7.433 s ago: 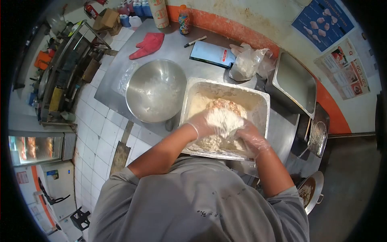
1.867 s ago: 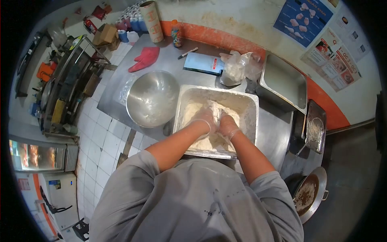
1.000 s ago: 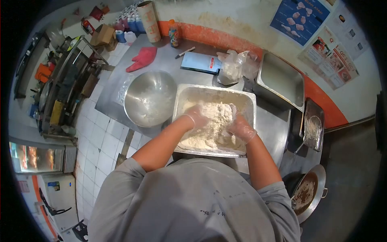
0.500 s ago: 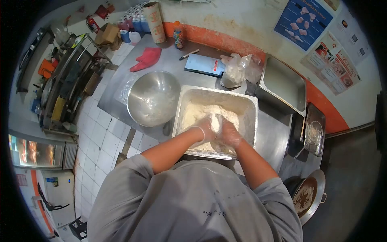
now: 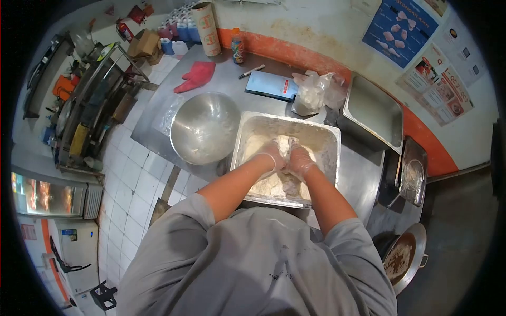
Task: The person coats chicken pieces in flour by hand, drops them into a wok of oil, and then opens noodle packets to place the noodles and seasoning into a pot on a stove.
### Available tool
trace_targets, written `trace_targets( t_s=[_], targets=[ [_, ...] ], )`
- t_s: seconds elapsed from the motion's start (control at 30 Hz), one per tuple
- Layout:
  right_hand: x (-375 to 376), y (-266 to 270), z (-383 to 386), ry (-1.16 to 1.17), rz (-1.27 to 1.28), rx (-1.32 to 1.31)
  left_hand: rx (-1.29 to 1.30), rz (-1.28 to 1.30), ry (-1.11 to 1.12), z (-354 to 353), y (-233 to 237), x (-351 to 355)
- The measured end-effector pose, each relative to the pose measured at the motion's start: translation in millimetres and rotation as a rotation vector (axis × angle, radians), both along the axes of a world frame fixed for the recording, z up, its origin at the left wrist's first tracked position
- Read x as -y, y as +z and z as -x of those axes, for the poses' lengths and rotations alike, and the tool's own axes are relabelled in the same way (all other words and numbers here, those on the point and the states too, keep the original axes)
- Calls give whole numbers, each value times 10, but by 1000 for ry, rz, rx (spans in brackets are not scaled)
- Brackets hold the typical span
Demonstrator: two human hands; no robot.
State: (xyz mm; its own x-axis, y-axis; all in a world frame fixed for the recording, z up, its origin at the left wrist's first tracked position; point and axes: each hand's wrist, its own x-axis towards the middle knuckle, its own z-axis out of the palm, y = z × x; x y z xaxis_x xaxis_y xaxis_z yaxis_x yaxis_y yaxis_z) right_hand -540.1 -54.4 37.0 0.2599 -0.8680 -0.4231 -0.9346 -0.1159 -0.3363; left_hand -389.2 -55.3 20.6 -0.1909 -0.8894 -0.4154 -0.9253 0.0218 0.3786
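Around your left hand (image 5: 272, 158) and right hand (image 5: 301, 161), close together, grip unclear, flour (image 5: 274, 186) seems mid-mixing; next likely calls for cupped lifting.

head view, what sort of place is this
Probably a commercial kitchen: a metal tub of pale, flour-like powder sits on a steel table, a poster of meat cuts is on the wall, and a wide pan with brown contents stands at right.

Head-worn view, forward and down
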Motion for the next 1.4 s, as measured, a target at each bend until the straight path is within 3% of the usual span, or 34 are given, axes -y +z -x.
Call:
trace_targets(
  t_s=[0.03, 0.07, 0.1, 0.17, 0.2, 0.27, 0.33, 0.37, 0.4, 0.47, 0.5, 0.57, 0.6, 0.67, 0.7, 0.73, 0.8, 0.87, 0.93, 0.97, 1.0, 1.1, 1.23, 1.3, 1.33, 1.4],
  targets=[
    [51, -174, 73, -97, 24, 262, -151, -69, 11, -26, 47, 6],
    [91, -336, 194, -95, 31, 260, -303, -136, 20, -44, 95, 34],
    [49, -227, 237, -77, 9, 339, -303, -136, 17, -68, 66, 108],
    [-147, 64, 308, -71, -33, 417, -175, -77, -362, -143, -100, 212],
    [-258, 260, 342, -110, -38, 549, -178, -89, -366, -201, 59, 123],
    [-347, 322, 434, -147, -36, 680, -347, -236, 50, -378, 643, -16],
    [-449, 219, 565, -424, -201, 1185, -370, -144, 120, -585, 343, -33],
    [-454, 202, 604, -415, -224, 1204, -391, -48, 191, -632, 172, -47],
    [-468, 130, 614, -418, -224, 1205, -390, -51, 188, -588, 52, -87],
    [-469, -40, 631, -236, 28, 263, 71, 186, 130, -406, -107, -211],
    [-481, 35, 568, -236, 29, 262, 70, 186, 130, -344, -28, -287],
    [-533, 245, 315, 165, -265, -218, 90, -178, 56, -235, 277, -449],
    [-546, 95, 269, 167, -267, -219, 89, -180, 58, -184, 319, -493],
    [-619, -324, 176, 350, -151, -288, 140, -171, -209, -73, 383, -580],
    [-651, 185, 31, 101, -211, -121, 98, -255, -150, 0, 500, -571],
    [-649, 28, 63, 101, -210, -122, 98, -254, -150, 15, 567, -540],
    [-608, -383, 153, -34, -39, 329, -47, -293, -249, 34, 657, -465],
    [-636, -41, 157, -90, -29, 303, -178, -235, -151, -105, 379, -408],
    [-621, 144, 221, -307, -120, 823, -467, -185, -229, -215, 319, -251],
    [-504, -490, 342, -246, 60, 863, -379, -80, -198, -273, -89, -180],
    [-495, -355, 352, -247, 56, 863, -380, -83, -196, -329, -77, -142],
    [-435, 190, 306, -415, 44, 934, -490, -106, 312, -430, 38, -44],
    [-438, 356, 290, -522, 16, 902, -391, -54, 187, -344, 194, -67],
    [-409, 95, 401, -534, -165, 1222, -324, -26, 108, -272, 288, -120],
    [-406, 228, 368, -532, -167, 1221, -325, -27, 111, -211, 324, -167],
    [-380, 484, 326, -301, 9, 567, -98, 79, -27, -52, 427, -245]
  ],
)
